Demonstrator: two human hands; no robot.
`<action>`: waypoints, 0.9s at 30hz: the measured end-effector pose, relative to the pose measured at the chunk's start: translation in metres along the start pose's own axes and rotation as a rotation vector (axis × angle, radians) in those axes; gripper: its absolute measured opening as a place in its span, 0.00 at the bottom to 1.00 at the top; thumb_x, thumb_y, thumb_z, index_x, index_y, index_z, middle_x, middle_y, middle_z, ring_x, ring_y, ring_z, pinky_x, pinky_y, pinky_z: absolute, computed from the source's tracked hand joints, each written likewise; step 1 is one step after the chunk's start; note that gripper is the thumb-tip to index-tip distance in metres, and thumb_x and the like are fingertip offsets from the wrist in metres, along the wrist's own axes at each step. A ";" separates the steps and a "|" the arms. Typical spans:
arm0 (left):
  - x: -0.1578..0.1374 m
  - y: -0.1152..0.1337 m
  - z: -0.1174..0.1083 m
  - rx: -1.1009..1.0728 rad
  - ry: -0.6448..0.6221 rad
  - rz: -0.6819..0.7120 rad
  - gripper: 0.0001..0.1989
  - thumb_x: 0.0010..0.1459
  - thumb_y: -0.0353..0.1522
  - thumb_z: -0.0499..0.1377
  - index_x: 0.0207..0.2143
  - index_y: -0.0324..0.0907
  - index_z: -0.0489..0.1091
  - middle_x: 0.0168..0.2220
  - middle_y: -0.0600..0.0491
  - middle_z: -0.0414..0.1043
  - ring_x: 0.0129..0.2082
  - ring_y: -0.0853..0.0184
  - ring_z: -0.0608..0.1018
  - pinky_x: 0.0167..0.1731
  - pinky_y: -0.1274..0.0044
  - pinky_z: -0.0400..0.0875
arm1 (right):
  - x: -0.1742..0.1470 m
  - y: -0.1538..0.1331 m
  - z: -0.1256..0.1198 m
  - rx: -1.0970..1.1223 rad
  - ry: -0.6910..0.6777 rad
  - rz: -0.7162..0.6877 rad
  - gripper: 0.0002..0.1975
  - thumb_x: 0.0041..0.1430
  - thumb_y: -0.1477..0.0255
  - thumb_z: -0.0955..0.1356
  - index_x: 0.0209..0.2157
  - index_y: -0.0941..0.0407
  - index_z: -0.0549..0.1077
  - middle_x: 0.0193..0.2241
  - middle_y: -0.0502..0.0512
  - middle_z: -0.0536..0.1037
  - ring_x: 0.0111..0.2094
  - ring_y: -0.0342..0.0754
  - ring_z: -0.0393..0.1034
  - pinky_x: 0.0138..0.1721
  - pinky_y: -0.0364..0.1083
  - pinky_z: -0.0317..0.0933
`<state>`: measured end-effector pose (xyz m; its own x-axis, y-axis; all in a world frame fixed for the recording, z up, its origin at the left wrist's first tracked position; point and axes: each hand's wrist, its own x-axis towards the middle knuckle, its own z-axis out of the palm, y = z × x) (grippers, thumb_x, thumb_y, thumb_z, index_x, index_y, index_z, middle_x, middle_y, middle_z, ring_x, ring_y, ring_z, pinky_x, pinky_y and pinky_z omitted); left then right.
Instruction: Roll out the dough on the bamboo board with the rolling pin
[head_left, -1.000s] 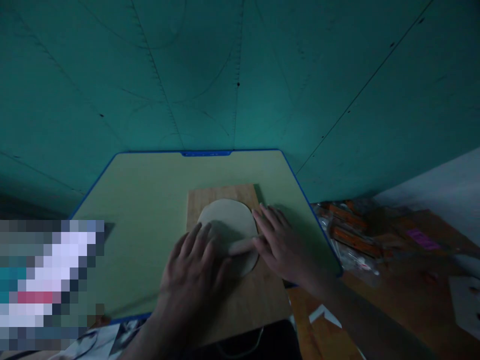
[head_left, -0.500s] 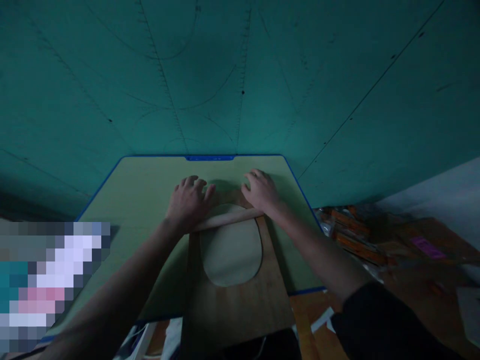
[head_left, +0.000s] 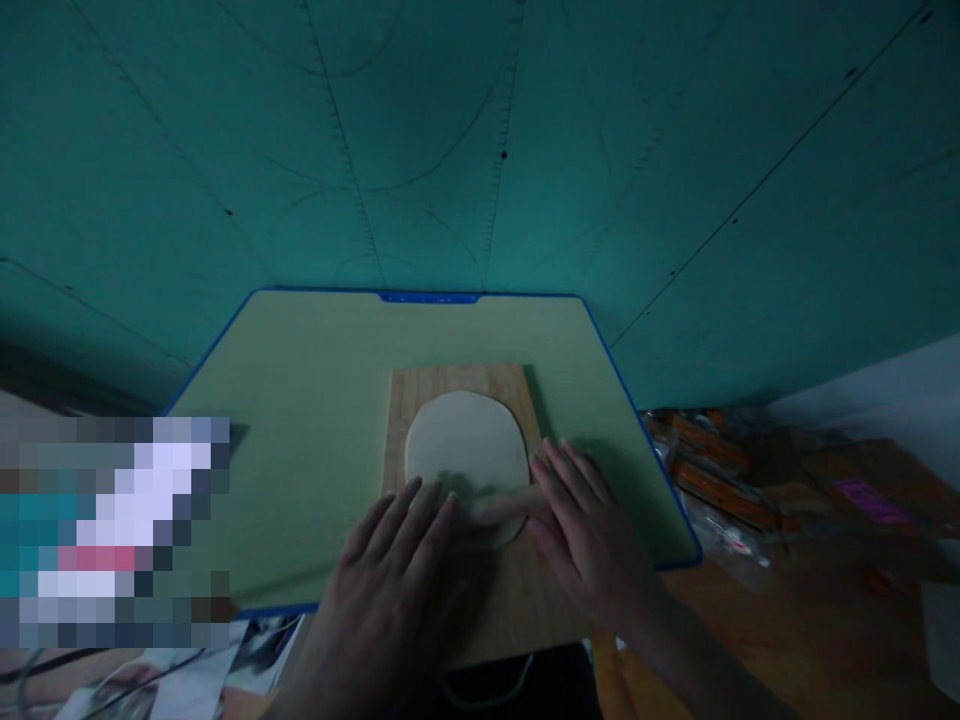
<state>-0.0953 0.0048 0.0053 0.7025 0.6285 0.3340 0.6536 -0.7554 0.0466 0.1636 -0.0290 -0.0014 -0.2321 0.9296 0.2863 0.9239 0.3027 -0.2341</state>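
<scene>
A flattened, rounded sheet of pale dough (head_left: 465, 435) lies on a wooden board (head_left: 459, 378). Across its near part runs a rolling pin (head_left: 504, 506), slightly blurred. My left hand (head_left: 390, 575) is closed over the pin's left end, fingers pointing forward, and hides that end. At the right end, my right hand (head_left: 592, 535) grips the pin from above, its fingers angled towards the upper left. Both hands are at the near half of the dough, and the far half shows uncovered.
Under the board is a pale green table (head_left: 315, 400) with a blue edge, against a green wall (head_left: 420, 140). A pixelated patch covers something at the left. Cardboard boxes and plastic-wrapped items (head_left: 712, 455) lie at the lower right. Papers and cables (head_left: 187, 675) are at the lower left.
Both hands and the rolling pin have come back towards me, from the far part of the dough to its near part. The view has shifted slightly too.
</scene>
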 end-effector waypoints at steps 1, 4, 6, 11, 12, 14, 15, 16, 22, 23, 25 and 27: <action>0.000 -0.002 0.000 0.006 -0.010 0.012 0.26 0.68 0.38 0.54 0.65 0.36 0.61 0.64 0.42 0.66 0.64 0.52 0.67 0.61 0.62 0.62 | -0.003 -0.001 0.000 -0.002 0.005 0.004 0.27 0.72 0.66 0.59 0.68 0.61 0.57 0.68 0.67 0.61 0.70 0.61 0.50 0.64 0.66 0.56; 0.017 -0.020 0.004 0.036 -0.015 0.029 0.26 0.70 0.42 0.50 0.64 0.37 0.62 0.64 0.42 0.66 0.64 0.50 0.67 0.61 0.60 0.62 | 0.008 0.003 0.002 -0.011 -0.030 0.012 0.27 0.72 0.64 0.58 0.66 0.62 0.61 0.66 0.67 0.64 0.69 0.61 0.54 0.65 0.65 0.57; 0.043 -0.038 0.011 0.065 -0.012 0.002 0.27 0.72 0.44 0.46 0.63 0.36 0.63 0.63 0.40 0.67 0.64 0.49 0.67 0.61 0.58 0.63 | 0.030 0.010 0.003 -0.026 -0.065 0.029 0.26 0.72 0.64 0.58 0.64 0.64 0.66 0.64 0.69 0.67 0.67 0.61 0.58 0.66 0.64 0.55; 0.115 -0.077 0.030 0.060 -0.133 -0.193 0.24 0.72 0.41 0.45 0.60 0.38 0.67 0.61 0.38 0.69 0.64 0.45 0.68 0.58 0.56 0.65 | 0.087 0.033 0.007 -0.054 -0.073 0.106 0.27 0.72 0.63 0.57 0.60 0.68 0.70 0.65 0.77 0.64 0.66 0.64 0.59 0.67 0.64 0.52; 0.122 -0.081 0.032 0.053 -0.153 -0.206 0.23 0.72 0.40 0.45 0.60 0.39 0.67 0.60 0.38 0.69 0.63 0.45 0.68 0.58 0.54 0.65 | 0.091 0.035 0.007 -0.047 -0.077 0.103 0.27 0.72 0.63 0.57 0.60 0.67 0.71 0.65 0.77 0.63 0.67 0.64 0.58 0.66 0.64 0.52; 0.127 -0.082 0.033 0.041 -0.147 -0.228 0.24 0.72 0.40 0.44 0.61 0.39 0.66 0.61 0.37 0.69 0.64 0.45 0.67 0.58 0.52 0.64 | 0.087 0.034 0.006 -0.017 -0.101 0.065 0.27 0.73 0.63 0.56 0.60 0.66 0.70 0.65 0.75 0.63 0.68 0.63 0.56 0.66 0.64 0.54; 0.123 -0.080 0.032 0.039 -0.125 -0.238 0.25 0.72 0.41 0.43 0.61 0.37 0.65 0.62 0.35 0.67 0.65 0.45 0.66 0.59 0.51 0.63 | 0.080 0.031 0.006 0.000 -0.117 0.031 0.27 0.73 0.63 0.56 0.61 0.65 0.70 0.65 0.73 0.64 0.68 0.62 0.56 0.65 0.64 0.55; 0.116 -0.076 0.030 0.037 -0.105 -0.233 0.27 0.72 0.41 0.42 0.62 0.35 0.65 0.63 0.34 0.66 0.66 0.45 0.64 0.60 0.51 0.62 | 0.069 0.025 0.005 0.013 -0.129 -0.001 0.27 0.73 0.63 0.56 0.62 0.65 0.68 0.65 0.73 0.64 0.68 0.61 0.57 0.65 0.64 0.57; 0.035 -0.046 0.007 0.056 -0.065 -0.062 0.27 0.73 0.40 0.41 0.65 0.33 0.61 0.66 0.36 0.61 0.71 0.48 0.54 0.65 0.53 0.56 | -0.009 -0.042 -0.010 -0.101 -0.074 -0.059 0.30 0.71 0.64 0.61 0.67 0.68 0.59 0.68 0.78 0.57 0.68 0.66 0.55 0.61 0.64 0.63; 0.022 -0.043 0.003 0.061 -0.060 -0.057 0.27 0.73 0.41 0.42 0.65 0.33 0.59 0.67 0.36 0.60 0.72 0.49 0.52 0.66 0.54 0.55 | -0.017 -0.052 -0.014 -0.113 -0.079 -0.067 0.30 0.70 0.65 0.62 0.67 0.68 0.59 0.68 0.78 0.57 0.68 0.66 0.55 0.61 0.63 0.63; 0.004 -0.040 -0.002 0.061 -0.054 -0.052 0.28 0.73 0.42 0.43 0.67 0.33 0.55 0.68 0.36 0.58 0.73 0.51 0.49 0.67 0.55 0.54 | -0.025 -0.062 -0.021 -0.106 -0.106 -0.087 0.30 0.69 0.66 0.63 0.66 0.68 0.60 0.67 0.77 0.59 0.68 0.66 0.56 0.61 0.61 0.64; 0.002 -0.044 -0.002 0.056 -0.047 -0.028 0.31 0.73 0.45 0.42 0.68 0.32 0.52 0.68 0.35 0.57 0.72 0.52 0.50 0.67 0.56 0.54 | -0.019 -0.057 -0.023 -0.076 -0.154 -0.100 0.30 0.69 0.65 0.63 0.66 0.67 0.60 0.67 0.75 0.60 0.67 0.64 0.57 0.61 0.60 0.64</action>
<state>-0.1227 0.0389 0.0055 0.6956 0.6580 0.2884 0.6868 -0.7268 0.0016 0.1223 -0.0687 0.0282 -0.3621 0.9187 0.1579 0.9128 0.3838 -0.1393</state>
